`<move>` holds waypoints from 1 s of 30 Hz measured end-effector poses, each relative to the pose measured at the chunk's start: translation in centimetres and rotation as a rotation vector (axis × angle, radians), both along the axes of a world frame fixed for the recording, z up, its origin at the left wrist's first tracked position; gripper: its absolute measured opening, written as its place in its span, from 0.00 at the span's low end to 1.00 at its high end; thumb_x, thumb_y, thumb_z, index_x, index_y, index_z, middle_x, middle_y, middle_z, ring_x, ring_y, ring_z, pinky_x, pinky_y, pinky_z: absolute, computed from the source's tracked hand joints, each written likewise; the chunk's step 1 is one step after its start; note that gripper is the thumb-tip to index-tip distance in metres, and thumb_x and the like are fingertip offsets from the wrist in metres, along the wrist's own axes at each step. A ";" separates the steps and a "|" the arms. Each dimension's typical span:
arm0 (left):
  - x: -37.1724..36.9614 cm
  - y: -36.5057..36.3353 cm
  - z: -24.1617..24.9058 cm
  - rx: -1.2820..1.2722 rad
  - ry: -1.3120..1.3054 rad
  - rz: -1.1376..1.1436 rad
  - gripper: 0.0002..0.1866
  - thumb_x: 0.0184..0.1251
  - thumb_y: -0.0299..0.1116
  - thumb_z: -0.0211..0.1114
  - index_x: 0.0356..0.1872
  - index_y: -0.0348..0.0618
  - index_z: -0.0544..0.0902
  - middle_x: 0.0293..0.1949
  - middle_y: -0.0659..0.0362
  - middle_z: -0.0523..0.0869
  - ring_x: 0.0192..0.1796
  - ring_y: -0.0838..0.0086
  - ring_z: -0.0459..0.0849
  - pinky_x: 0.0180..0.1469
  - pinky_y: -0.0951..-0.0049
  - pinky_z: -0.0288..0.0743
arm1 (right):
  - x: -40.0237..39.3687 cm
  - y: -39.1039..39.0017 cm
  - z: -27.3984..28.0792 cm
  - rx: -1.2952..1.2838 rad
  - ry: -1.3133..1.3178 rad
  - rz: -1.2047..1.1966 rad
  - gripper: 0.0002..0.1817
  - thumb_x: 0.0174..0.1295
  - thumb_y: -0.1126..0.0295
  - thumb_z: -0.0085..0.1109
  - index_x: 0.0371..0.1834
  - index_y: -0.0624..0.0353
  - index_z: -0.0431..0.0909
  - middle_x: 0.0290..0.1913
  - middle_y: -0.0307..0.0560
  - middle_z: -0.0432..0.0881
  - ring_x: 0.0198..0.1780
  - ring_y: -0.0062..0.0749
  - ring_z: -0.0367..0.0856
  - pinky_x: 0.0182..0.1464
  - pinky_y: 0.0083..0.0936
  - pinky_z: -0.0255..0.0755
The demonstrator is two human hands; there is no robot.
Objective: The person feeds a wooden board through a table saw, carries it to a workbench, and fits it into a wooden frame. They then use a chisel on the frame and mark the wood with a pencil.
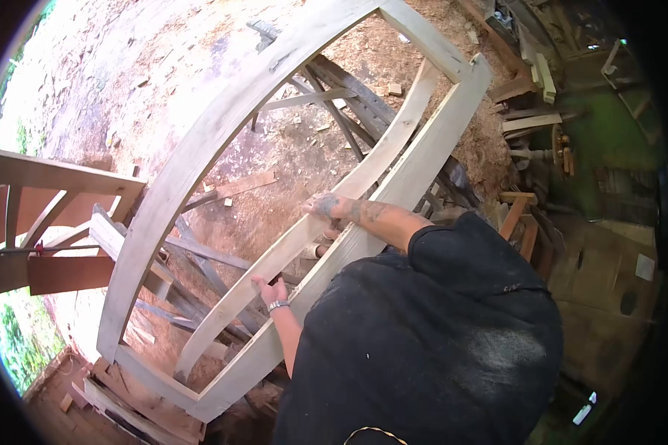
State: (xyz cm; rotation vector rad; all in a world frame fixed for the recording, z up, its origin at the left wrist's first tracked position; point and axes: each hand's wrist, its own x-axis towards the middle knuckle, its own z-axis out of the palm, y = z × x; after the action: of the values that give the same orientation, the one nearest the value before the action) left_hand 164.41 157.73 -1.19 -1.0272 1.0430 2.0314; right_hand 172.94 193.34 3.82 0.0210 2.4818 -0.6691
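Observation:
A large pale wooden frame [172,172] with long curved sides lies tilted across the view in front of me. Inside it is a long curved wooden slat [378,159], running alongside the frame's near rail [423,159]. My left hand [271,291], with a watch at the wrist, grips the slat towards its lower end, the thumb on its near face. Farther up, my right hand [323,205] is closed over the slat's edge near its middle, its fingers partly hidden. My right forearm crosses above the near rail.
Dark trestle-like timbers [356,96] stand beneath the frame. Wood chips and offcuts [395,90] cover the dirt floor. Another wooden assembly [59,178] is at the left. Stacked wood pieces [533,123] lie at the right.

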 end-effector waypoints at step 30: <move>-3.6 -4.2 0.3 -0.229 -0.004 0.277 0.24 0.68 0.50 0.67 0.56 0.46 0.78 0.51 0.57 0.84 0.52 0.64 0.83 0.52 0.56 0.80 | 0.6 6.8 5.7 0.144 -0.128 0.011 0.39 0.37 0.69 0.71 0.58 0.59 0.68 0.56 0.57 0.76 0.62 0.54 0.72 0.64 0.48 0.66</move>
State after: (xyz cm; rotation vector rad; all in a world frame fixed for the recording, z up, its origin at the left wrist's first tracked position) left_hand 160.78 153.55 -0.88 -1.3575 1.2083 2.1600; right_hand 173.55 200.11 9.50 0.1013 2.3995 -0.4683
